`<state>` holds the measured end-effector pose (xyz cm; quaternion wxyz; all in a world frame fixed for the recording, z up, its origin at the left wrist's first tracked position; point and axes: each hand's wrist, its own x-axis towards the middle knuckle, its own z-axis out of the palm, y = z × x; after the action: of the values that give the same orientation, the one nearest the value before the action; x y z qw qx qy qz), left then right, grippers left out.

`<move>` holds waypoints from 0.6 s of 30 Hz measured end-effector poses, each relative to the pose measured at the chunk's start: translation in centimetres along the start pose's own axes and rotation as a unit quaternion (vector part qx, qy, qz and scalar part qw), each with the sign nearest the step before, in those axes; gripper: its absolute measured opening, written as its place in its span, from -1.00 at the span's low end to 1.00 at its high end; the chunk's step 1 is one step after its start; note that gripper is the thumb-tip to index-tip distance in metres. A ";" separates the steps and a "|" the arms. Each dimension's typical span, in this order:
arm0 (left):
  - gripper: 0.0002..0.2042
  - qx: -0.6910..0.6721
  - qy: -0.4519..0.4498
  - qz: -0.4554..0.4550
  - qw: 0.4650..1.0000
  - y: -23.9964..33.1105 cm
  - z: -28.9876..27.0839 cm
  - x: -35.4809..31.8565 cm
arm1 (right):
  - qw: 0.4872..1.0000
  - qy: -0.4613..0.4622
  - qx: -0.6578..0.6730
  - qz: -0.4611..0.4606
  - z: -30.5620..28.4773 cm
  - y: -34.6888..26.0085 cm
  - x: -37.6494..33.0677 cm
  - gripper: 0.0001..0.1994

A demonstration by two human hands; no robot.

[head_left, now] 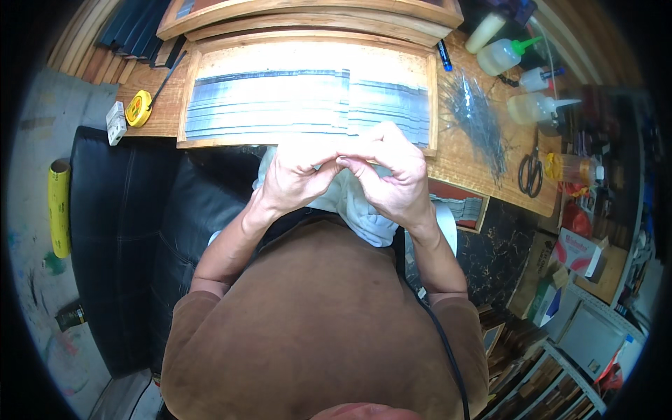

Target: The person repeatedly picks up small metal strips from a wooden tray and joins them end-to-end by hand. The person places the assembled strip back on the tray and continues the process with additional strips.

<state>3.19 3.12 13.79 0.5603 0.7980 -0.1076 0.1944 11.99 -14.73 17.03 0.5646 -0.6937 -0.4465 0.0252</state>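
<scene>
My left hand point(297, 173) and my right hand point(397, 178) meet in front of my chest, thumbs and fingers pinched together. Whatever they hold between the fingertips, if anything, is too small to make out. Just beyond them lies a shallow wooden tray point(432, 105) with rows of thin, shiny grey-blue strips point(266, 105) in two stacks side by side. The knuckles of both hands overlap its near edge in the view. Below the hands, a pale cloth point(360, 210) is draped over my lap. A loose heap of thin dark strands point(476, 119) rests right of the tray.
Scissors point(530, 175) and squeeze bottles point(499, 57) occupy the bench's right side. At its left are a yellow tape measure point(138, 108) and a small white box point(116, 124). More wooden frames point(308, 21) are stacked behind. Under the bench, an open drawer point(462, 208) juts out. A black seat point(115, 231) stands left.
</scene>
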 end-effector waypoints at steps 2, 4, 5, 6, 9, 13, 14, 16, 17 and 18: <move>-0.67 0.041 -0.019 0.002 0.999 0.3 -0.3 -0.2 | 1.000 0.005 0.005 0.007 0.1 -0.4 -0.3 -0.79; -0.70 0.061 -0.024 -0.009 0.998 0.9 -0.4 -1.0 | 1.000 0.015 0.007 0.004 0.3 -0.8 -1.0 -0.81; -0.71 0.061 -0.019 -0.020 0.998 1.5 -0.3 -1.6 | 1.000 0.022 0.007 -0.003 0.6 -0.9 -1.5 -0.82; -0.72 0.043 -0.018 -0.033 0.998 1.7 -0.2 -2.2 | 1.000 0.029 0.007 -0.009 1.0 -0.9 -1.9 -0.82; -0.89 0.034 -0.023 -0.104 0.994 2.0 0.1 -3.9 | 0.998 0.037 0.047 0.017 2.4 -0.6 -3.4 -0.81; -0.83 0.007 -0.007 -0.120 0.993 0.6 0.4 -6.2 | 0.989 -0.003 0.123 0.083 2.9 -0.5 -3.7 -0.81; -0.85 0.011 -0.007 -0.121 0.993 0.5 0.3 -6.6 | 0.991 -0.014 0.110 0.081 2.8 -0.4 -3.7 -0.82; -0.88 0.003 -0.002 -0.133 0.991 0.6 0.4 -7.0 | 0.990 -0.028 0.111 0.082 3.0 0.2 -4.0 -0.82; -0.88 0.002 0.004 -0.134 0.991 0.7 0.4 -7.0 | 0.990 -0.035 0.111 0.082 3.1 0.3 -4.1 -0.82; -0.87 0.001 0.010 -0.135 0.991 0.9 0.5 -6.8 | 0.991 -0.032 0.105 0.076 3.1 0.2 -4.1 -0.83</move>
<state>-3.24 2.01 11.51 0.5814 0.8039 0.0067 0.1255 8.00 -14.99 13.83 0.6162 -0.6613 -0.4052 0.1372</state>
